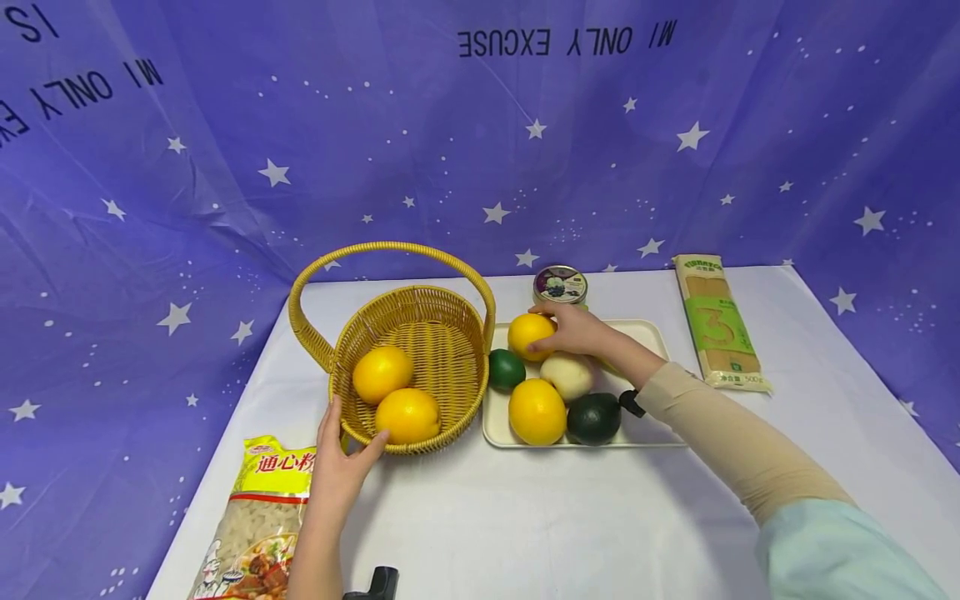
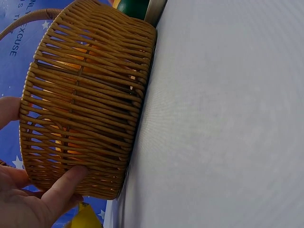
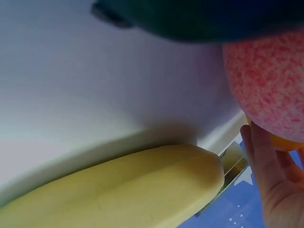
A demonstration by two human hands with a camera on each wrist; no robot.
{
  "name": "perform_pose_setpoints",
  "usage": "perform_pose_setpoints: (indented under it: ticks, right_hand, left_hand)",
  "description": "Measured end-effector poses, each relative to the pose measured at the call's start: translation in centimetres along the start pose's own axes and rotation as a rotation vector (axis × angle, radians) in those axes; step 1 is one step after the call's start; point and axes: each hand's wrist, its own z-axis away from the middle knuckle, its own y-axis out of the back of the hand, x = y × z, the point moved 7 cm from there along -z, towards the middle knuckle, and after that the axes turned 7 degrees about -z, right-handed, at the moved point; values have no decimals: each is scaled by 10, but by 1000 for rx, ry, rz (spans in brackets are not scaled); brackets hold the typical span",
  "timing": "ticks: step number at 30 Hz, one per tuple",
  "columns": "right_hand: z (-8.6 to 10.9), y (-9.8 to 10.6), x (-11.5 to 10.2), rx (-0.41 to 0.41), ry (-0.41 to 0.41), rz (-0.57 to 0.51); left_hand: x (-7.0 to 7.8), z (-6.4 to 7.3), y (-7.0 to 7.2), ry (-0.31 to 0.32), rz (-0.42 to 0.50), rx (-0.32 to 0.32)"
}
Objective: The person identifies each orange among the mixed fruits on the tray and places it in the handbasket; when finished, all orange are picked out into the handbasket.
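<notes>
A yellow wicker basket (image 1: 450, 433) with a tall handle holds two oranges (image 1: 383, 375). At its near left side my left hand (image 1: 341, 467) grips the basket, thumb and fingers spread against the rim and woven wall. My right hand (image 1: 573, 331) pinches another orange (image 1: 528, 337) at the back left of a cream tray (image 1: 652, 333). Also in the tray are a green lime (image 1: 507, 370), a pale peach (image 1: 567, 377), an orange (image 1: 537, 412) and a dark green avocado (image 1: 594, 418). The right wrist view shows a banana (image 3: 128, 190), mostly hidden by my right arm in the head view.
A round tin (image 1: 560, 285) stands behind the tray. To the right lies a pack of noodles (image 1: 720, 325). A bag of pasta (image 1: 255, 517) lies at the front left, partly behind my left forearm. A purple star-printed cloth (image 1: 450, 167) hangs behind the white table (image 1: 562, 525).
</notes>
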Motion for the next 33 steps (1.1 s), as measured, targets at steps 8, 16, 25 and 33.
perform_pose_setpoints:
  ticks: [8, 16, 25, 33]
  right_hand:
    - [5, 9, -1, 22, -11, -5]
    - [18, 29, -25, 50, 25, -51]
    - [39, 35, -65, 56, 155, -85]
    - [57, 26, -86, 29, 159, -63]
  left_hand:
    - [0, 0, -1, -2, -16, 5]
    - [0, 0, 0, 3, -25, 2]
    - [-1, -1, 0, 3, -42, -1]
    - [0, -1, 1, -7, -6, -5]
